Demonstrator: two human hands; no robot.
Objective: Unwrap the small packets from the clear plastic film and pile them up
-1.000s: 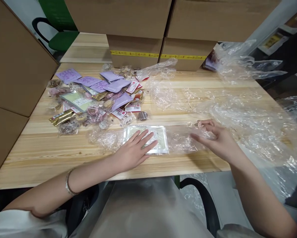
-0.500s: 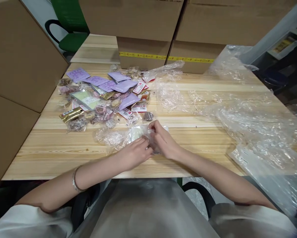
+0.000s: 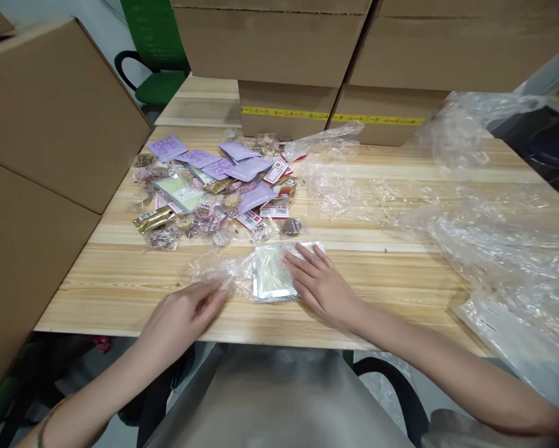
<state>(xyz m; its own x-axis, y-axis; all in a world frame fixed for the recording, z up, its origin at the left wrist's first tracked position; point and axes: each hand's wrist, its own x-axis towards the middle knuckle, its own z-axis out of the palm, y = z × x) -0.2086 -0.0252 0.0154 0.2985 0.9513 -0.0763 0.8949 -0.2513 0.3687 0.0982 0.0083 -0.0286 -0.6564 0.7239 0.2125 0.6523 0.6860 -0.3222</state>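
My right hand [image 3: 323,283] lies with spread fingers on a flat silver-edged packet with a pale green face [image 3: 272,274], near the table's front edge. Crumpled clear plastic wrap [image 3: 226,270] covers part of this packet and trails off to its left. At the wrap's lower left is my left hand [image 3: 181,317], its fingers loosely curved and the thumb apart from them. I see nothing held in it, though its fingertips are close to the plastic.
Behind the hands is a pile of purple sachets [image 3: 249,168], gold-wrapped sticks [image 3: 155,219] and small wrapped pieces. Clear plastic sheeting [image 3: 503,249] spreads over the table's right side. Cardboard boxes [image 3: 286,102] stand along the back, and a large carton [image 3: 50,118] is at left.
My hands have come apart. The left moved left and down, away from the packet; the right opened and flattened onto it, leaving more of its green face showing. The view has shifted slightly.
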